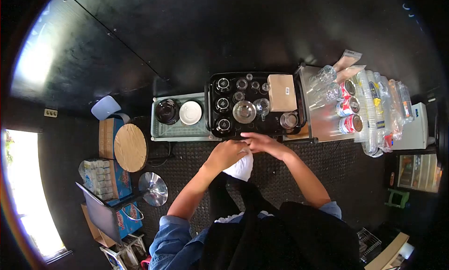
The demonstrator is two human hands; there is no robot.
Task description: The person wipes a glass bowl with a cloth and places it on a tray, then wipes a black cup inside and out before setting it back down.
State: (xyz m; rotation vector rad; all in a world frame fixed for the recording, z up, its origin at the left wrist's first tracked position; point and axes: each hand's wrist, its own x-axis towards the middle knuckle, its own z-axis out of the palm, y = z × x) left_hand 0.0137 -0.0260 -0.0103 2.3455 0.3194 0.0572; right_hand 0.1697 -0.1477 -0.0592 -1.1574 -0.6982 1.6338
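Observation:
A bunched white cloth [241,167] hangs in front of my body, below the front edge of the black tray [213,129]. My left hand [228,153] is closed on its upper part, with the fingers curled over it. From the other side, my right hand [265,144] meets the top of the cloth; one finger points left, and the others bend in towards the cloth. Whether something is wrapped inside the cloth is hidden. Just beyond my hands, a glass bowl [244,112] and a clear glass cup [262,106] stand on the tray.
The tray also carries several dark-looking glasses [223,104], a brown cardboard box [282,92] and a glass jar [289,120]. Left of it are a white bowl [190,113] and a dark bowl [167,111]. Cans [348,106] and stacked plastic cups [372,106] stand right. A round wooden stool [131,147] is at left.

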